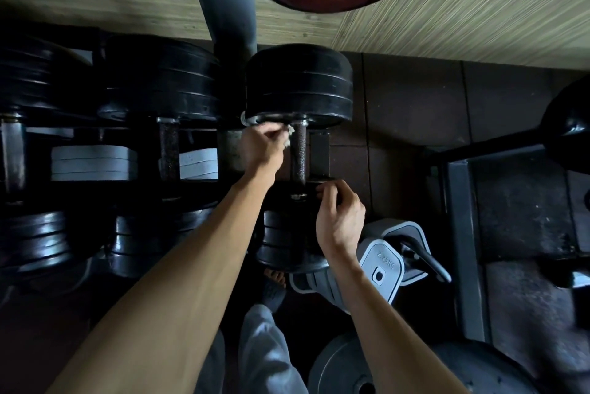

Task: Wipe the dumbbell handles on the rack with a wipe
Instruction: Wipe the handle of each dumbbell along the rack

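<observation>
The landmark here is the knurled handle [299, 154] of the rightmost dumbbell on the rack [319, 151]; every place below is given from it.

Nearest to the person, at the near end of this handle and just to its right, the right hand [340, 218] rests against the near weight stack [287, 240]. Its fingers are curled over the top edge of the stack, so it seems to steady the dumbbell, but the shadow there is deep and the exact hold is not sure.

Farther, at the far end of the handle and just to its left, the left hand [260, 146] pinches a small crumpled white wipe [288, 135] between bent fingers. The wipe touches or almost touches the bar, close under the far weight stack [298, 84].

The step in hand is judged to be the wiping of this handle, starting at its far end. The next move calls for pressing the wipe around the bar and drawing it toward the near end.

To the left of the handle, the second dumbbell handle [168, 151] waits for the same treatment.
</observation>
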`<state>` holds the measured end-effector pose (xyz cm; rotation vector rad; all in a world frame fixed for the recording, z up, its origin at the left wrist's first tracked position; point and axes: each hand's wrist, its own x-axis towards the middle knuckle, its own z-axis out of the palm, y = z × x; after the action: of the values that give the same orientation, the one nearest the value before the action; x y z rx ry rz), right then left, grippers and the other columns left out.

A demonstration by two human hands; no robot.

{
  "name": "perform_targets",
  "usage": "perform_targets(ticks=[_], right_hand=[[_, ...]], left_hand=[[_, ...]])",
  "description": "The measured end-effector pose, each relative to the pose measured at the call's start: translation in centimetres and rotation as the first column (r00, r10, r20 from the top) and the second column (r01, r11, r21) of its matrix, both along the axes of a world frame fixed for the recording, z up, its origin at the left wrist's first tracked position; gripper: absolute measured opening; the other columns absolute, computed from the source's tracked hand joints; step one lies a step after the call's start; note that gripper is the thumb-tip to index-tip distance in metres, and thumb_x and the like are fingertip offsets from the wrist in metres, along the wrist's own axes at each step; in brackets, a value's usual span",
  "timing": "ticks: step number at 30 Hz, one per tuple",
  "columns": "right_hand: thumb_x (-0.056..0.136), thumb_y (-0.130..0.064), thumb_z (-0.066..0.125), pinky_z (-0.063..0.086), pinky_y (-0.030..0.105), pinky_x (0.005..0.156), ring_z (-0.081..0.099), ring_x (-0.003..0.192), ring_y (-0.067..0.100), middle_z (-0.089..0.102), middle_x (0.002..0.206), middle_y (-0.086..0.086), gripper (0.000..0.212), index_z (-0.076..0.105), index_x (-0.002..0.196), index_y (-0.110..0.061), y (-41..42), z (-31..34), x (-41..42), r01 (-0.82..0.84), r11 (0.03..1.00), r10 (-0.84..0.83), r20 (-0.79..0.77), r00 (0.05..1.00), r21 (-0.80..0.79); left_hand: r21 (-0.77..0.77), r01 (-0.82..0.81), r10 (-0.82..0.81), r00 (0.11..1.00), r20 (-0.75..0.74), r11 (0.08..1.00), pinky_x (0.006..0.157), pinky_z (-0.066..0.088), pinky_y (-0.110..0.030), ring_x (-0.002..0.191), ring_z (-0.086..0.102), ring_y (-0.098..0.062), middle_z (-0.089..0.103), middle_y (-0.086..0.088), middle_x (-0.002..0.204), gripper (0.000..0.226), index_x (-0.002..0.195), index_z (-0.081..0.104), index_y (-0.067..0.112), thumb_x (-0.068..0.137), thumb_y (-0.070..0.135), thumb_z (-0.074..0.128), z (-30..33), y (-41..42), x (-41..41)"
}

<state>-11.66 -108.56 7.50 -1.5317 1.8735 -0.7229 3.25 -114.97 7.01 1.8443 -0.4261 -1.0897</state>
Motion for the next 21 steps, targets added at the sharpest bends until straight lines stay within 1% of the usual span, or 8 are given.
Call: perform_targets(ticks=[2,5,8,9,12,13,17,21], right_hand=[[0.083,-0.032,0.038,0.049,0.046,0.067,0.061,0.070,0.027,0.067,0.068,0.000,0.034,0.065,0.071,-0.016,0.0,0.0,0.0,0.003,1.000,-0.003,0.009,1.000,0.005],[0.084,-0.032,0.039,0.049,0.047,0.067,0.061,0.070,0.029,0.068,0.069,0.001,0.033,0.065,0.072,-0.016,0.0,0.0,0.0,-0.007,1.000,0.007,-0.005,1.000,0.003],[0.085,-0.034,0.038,0.049,0.048,0.067,0.060,0.069,0.030,0.067,0.068,0.001,0.035,0.064,0.072,-0.015,-0.1,0.0,-0.1,-0.010,1.000,0.011,-0.011,1.000,0.018],[0.085,-0.034,0.037,0.049,0.048,0.067,0.059,0.069,0.029,0.067,0.068,0.001,0.035,0.063,0.072,-0.014,-0.1,0.0,-0.1,-0.007,1.000,0.008,-0.010,1.000,0.023],[0.084,-0.035,0.037,0.049,0.047,0.068,0.060,0.070,0.028,0.068,0.068,0.000,0.036,0.065,0.072,-0.015,0.0,0.3,0.0,-0.004,1.000,0.004,0.004,1.000,0.024],[0.083,-0.035,0.037,0.049,0.047,0.069,0.061,0.070,0.028,0.068,0.069,0.000,0.037,0.066,0.072,-0.016,-0.1,0.3,0.1,-0.003,1.000,0.003,0.006,1.000,0.023],[0.084,-0.034,0.037,0.049,0.048,0.068,0.061,0.070,0.029,0.068,0.069,0.001,0.035,0.065,0.072,-0.016,-0.1,0.3,0.0,-0.007,1.000,0.006,0.003,1.000,0.019],[0.085,-0.033,0.037,0.049,0.049,0.069,0.060,0.072,0.030,0.069,0.070,0.002,0.035,0.064,0.072,-0.015,-0.2,0.4,0.0,-0.014,1.000,0.014,-0.006,1.000,0.020]], left_hand=[[-0.017,0.006,-0.006,1.000,0.004,1.000,0.074,0.058,-0.034,0.070,0.068,-0.017,0.071,-0.014,0.085,0.018,0.104,0.071,-0.006,0.086,-0.004,0.069,-0.4,0.3,-0.2],[0.107,0.136,-0.136,0.991,-0.007,0.985,0.074,0.056,-0.020,0.069,0.067,-0.004,0.069,-0.018,0.096,0.024,0.112,0.066,-0.009,0.087,-0.006,0.067,-0.9,3.3,-0.7],[0.221,0.207,-0.195,0.978,-0.076,0.953,0.096,0.053,-0.031,0.102,0.067,-0.023,0.066,-0.021,0.119,0.030,0.118,0.064,-0.006,0.088,-0.004,0.067,-1.7,4.1,-0.3],[0.225,0.209,-0.197,0.978,-0.073,0.952,0.093,0.055,-0.028,0.101,0.068,-0.025,0.066,-0.018,0.119,0.032,0.121,0.064,-0.004,0.089,-0.002,0.067,-1.9,3.6,-0.2],[0.186,0.091,-0.065,0.988,-0.140,0.978,0.058,0.053,-0.013,0.067,0.062,-0.012,0.066,-0.013,0.105,0.036,0.128,0.059,-0.002,0.092,0.000,0.063,-2.2,1.4,-0.1],[0.185,0.064,-0.036,0.988,-0.148,0.981,0.056,0.051,-0.013,0.064,0.060,-0.009,0.067,-0.014,0.106,0.038,0.130,0.058,-0.002,0.093,0.001,0.062,-2.4,0.8,-0.1],[0.262,0.198,-0.169,0.977,-0.131,0.945,0.070,0.055,-0.016,0.080,0.065,-0.015,0.061,-0.010,0.123,0.042,0.137,0.052,0.001,0.096,0.001,0.058,-2.5,2.0,-0.1],[0.330,0.350,-0.300,0.934,-0.194,0.877,0.082,0.056,-0.029,0.091,0.065,-0.023,0.066,-0.013,0.108,0.030,0.123,0.060,-0.001,0.095,-0.007,0.054,-2.2,3.4,0.1]])
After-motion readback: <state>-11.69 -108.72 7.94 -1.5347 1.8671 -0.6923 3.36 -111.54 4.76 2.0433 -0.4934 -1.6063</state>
